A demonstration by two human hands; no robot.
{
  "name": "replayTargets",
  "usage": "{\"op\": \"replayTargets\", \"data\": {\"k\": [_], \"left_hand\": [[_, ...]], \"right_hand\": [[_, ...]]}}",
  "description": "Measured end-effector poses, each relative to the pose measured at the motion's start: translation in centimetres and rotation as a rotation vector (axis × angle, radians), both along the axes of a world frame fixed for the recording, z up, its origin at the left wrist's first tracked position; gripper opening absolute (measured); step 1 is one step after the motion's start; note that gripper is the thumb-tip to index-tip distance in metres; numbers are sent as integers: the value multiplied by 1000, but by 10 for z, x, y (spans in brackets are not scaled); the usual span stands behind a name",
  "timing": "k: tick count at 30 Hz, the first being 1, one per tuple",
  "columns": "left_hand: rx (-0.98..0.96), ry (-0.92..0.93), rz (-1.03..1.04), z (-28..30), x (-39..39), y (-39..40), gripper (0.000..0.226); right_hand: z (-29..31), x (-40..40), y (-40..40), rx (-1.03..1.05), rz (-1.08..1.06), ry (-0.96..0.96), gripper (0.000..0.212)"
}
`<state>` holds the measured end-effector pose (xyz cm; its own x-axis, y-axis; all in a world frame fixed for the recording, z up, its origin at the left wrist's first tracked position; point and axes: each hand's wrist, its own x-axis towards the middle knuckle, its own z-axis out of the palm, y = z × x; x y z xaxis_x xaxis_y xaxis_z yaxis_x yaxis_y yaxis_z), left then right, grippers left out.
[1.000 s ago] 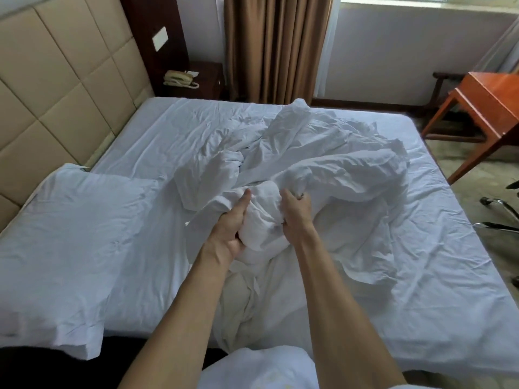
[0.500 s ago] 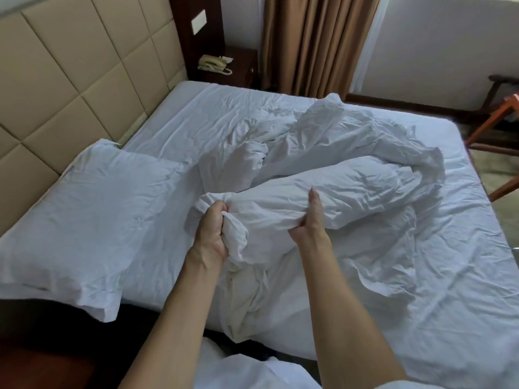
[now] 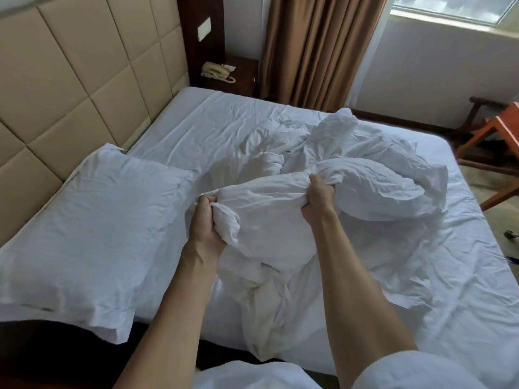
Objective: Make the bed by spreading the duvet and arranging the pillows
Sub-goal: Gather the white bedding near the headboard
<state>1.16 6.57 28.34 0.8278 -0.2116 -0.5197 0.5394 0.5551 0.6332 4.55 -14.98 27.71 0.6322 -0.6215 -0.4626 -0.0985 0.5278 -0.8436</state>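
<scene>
No text, label, brand or number can be read anywhere in the frame; every surface shows blank.

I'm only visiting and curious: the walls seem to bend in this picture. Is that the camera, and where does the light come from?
Head view: the wide-angle lens bows the headboard panel lines and the curtain near the edges. Head view: daylight enters from the window at top right, glaring pale there. Head view: the duvet folds cast soft shadows, and the near floor at bottom left is dark.

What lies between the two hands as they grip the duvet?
In the head view, only a taut fold of duvet spans left hand to right hand.
</scene>
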Motion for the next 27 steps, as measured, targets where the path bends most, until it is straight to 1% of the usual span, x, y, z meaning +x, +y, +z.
{"op": "replayTargets", "data": {"k": [2, 4, 6, 8, 10, 13, 14, 17, 18, 19, 21, 22, 23, 25, 27], "left_hand": [[-10, -15, 66, -1, 13, 40, 45], [7, 31, 124, -4, 31, 84, 49], [2, 43, 94, -15, 50, 129, 49], [-71, 42, 86, -12, 59, 170, 50], [-101, 48, 124, -3, 61, 206, 42], [-94, 33, 214, 1, 67, 255, 28], [-93, 35, 236, 7, 68, 270, 25], [-59, 18, 323, 19, 72, 318, 36], [-73, 23, 342, 21, 74, 333, 32], [-81, 43, 375, 25, 75, 348, 29], [-55, 52, 452, 27, 78, 376, 36], [-33, 51, 487, 24, 80, 391, 37], [-33, 68, 515, 28, 80, 402, 35], [19, 96, 469, 26, 81, 422, 30], [191, 166, 450, 10, 81, 440, 32]], "right_hand": [[2, 21, 38, -31, 31, -26, 63], [12, 41, 81, -66, 62, -37, 71], [26, 59, 125, -102, 77, -55, 64], [36, 75, 168, -136, 102, -58, 54], [38, 88, 209, -156, 135, -41, 45], [43, 112, 266, -211, 215, -5, 44], [47, 121, 285, -225, 248, -1, 38], [58, 145, 343, -227, 361, -26, 17], [61, 152, 363, -226, 398, -39, 13], [62, 160, 382, -229, 438, -52, 16], [58, 178, 419, -235, 518, -51, 27], [54, 186, 435, -230, 547, -45, 27], [51, 194, 449, -223, 575, -45, 22], [43, 207, 473, -208, 618, -31, 5], [30, 215, 488, -219, 639, 6, 7]]}}
